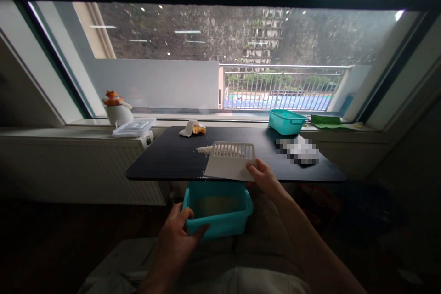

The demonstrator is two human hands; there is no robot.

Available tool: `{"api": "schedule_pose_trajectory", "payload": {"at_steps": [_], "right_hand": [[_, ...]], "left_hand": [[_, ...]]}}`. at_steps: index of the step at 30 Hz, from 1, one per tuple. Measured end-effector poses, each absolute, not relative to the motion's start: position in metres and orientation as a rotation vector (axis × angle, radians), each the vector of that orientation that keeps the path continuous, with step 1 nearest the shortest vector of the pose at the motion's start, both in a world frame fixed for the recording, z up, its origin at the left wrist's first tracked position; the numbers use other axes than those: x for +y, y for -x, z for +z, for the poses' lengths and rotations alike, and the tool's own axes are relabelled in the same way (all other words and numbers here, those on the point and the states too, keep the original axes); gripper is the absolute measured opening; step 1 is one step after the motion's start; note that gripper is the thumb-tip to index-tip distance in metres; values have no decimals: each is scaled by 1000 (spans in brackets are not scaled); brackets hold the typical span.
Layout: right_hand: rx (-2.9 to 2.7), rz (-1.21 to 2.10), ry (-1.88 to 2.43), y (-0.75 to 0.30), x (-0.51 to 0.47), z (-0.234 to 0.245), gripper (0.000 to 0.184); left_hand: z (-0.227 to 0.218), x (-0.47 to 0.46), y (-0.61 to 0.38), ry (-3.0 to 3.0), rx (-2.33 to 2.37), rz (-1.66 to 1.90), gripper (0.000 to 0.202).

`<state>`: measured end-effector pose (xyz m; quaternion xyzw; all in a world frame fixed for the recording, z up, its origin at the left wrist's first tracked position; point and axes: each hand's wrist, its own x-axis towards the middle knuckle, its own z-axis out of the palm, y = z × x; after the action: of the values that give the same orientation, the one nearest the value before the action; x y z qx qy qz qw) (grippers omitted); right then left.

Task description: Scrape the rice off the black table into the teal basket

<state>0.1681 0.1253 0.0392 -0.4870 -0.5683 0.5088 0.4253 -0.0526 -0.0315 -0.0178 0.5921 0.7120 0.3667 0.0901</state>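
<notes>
My right hand point(263, 175) grips the near corner of a white slotted scraper point(230, 161) lying tilted on the black table point(165, 161), its toothed edge against a small heap of white grains point(204, 149). My left hand point(177, 234) holds the near left corner of a teal plastic bin point(217, 211), kept below the table's front edge on my lap. The bin has pale grains in its bottom.
A crumpled white and orange object point(192, 129) lies at the table's far side. A second teal bin point(286, 121) and a green cloth point(325, 121) sit on the windowsill at right. A white mug with an orange figure point(116, 109) and a clear lid point(133, 127) stand left.
</notes>
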Motion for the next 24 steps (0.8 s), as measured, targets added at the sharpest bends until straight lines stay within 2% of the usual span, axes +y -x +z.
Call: {"api": "schedule_pose_trajectory", "payload": {"at_steps": [11, 24], "right_hand": [[-1568, 1212, 1037, -145, 159, 25, 31], [-1899, 1054, 878, -164, 149, 31, 20]], "left_hand": [[-20, -30, 60, -1782, 2130, 1109, 26], [-24, -27, 80, -1809, 2217, 1143, 28]]}}
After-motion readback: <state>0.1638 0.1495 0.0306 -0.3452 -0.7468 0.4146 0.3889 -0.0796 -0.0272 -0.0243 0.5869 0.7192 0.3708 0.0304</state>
